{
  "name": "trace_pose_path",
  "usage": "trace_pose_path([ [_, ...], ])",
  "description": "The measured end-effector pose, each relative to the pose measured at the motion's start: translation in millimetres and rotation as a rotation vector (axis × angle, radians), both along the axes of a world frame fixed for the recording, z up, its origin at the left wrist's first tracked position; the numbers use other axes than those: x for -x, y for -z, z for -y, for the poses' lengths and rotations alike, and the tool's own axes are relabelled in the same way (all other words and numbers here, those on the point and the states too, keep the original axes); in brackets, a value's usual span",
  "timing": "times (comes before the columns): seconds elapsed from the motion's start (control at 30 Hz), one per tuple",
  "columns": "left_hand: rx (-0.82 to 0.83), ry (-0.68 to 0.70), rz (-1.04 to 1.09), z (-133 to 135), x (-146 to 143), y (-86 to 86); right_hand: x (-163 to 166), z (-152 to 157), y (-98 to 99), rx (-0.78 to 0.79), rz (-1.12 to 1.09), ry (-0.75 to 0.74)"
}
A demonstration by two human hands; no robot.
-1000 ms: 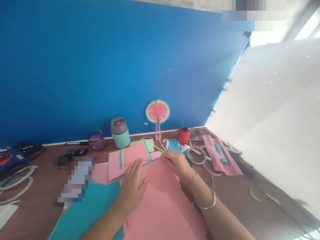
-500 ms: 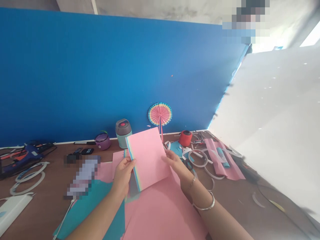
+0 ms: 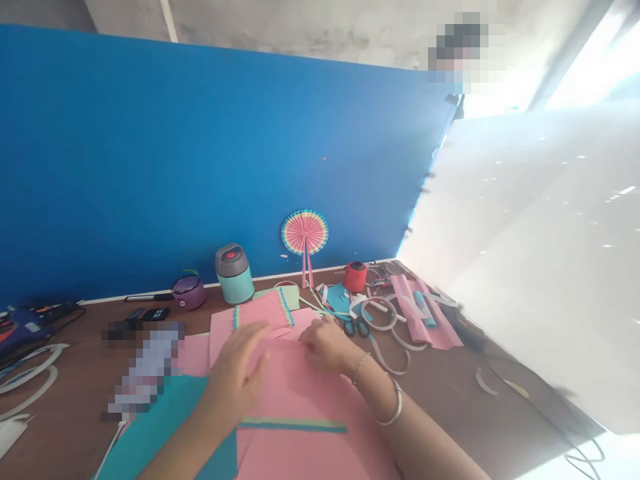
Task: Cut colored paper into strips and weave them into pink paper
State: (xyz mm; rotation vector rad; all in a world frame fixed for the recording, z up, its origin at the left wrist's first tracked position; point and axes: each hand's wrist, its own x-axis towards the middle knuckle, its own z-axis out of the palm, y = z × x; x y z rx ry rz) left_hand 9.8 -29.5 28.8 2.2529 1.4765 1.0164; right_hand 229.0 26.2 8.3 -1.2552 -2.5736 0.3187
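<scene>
A pink paper sheet (image 3: 295, 393) with a yellow-green and blue striped edge lies flat on larger pink paper (image 3: 320, 457), its striped edge toward me. My left hand (image 3: 237, 377) hovers at the sheet's left side, slightly blurred, thumb apart from the fingers, holding nothing. At the far right corner, my right hand (image 3: 327, 343) has its fingers curled onto the sheet; the fingertips are partly hidden. Just beyond the hands lies a pleated pink paper piece (image 3: 263, 312) with striped edges. A round pleated paper fan (image 3: 305, 232) stands against the blue partition.
Teal paper (image 3: 160, 420) and a pixelated phone-like object (image 3: 150, 373) lie left. Behind are a purple pot (image 3: 189, 293), a mint jar (image 3: 235, 277) and a red object (image 3: 355, 277). Scissors (image 3: 356, 327), white strips and a tape-like ring (image 3: 379, 313) clutter the right.
The pink sheet was held raised and tilted between both hands; now it lies down, turned so its striped edge faces me. My left hand has let go. The view has shifted right.
</scene>
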Motion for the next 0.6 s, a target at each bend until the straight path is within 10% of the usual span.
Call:
trace_pose_path([
  [0.2,0.171,0.204,-0.449,21.4,-22.2,50.1,6.4,-4.6,13.9,-0.146,0.008,0.104],
  [0.4,0.263,0.171,-0.515,28.9,-31.0,53.0,-15.7,-18.9,15.1,-0.135,-0.068,0.462],
  [0.6,0.168,0.152,-0.477,29.1,-29.4,57.2,-14.8,-18.3,19.5,-0.127,-0.081,0.447],
])
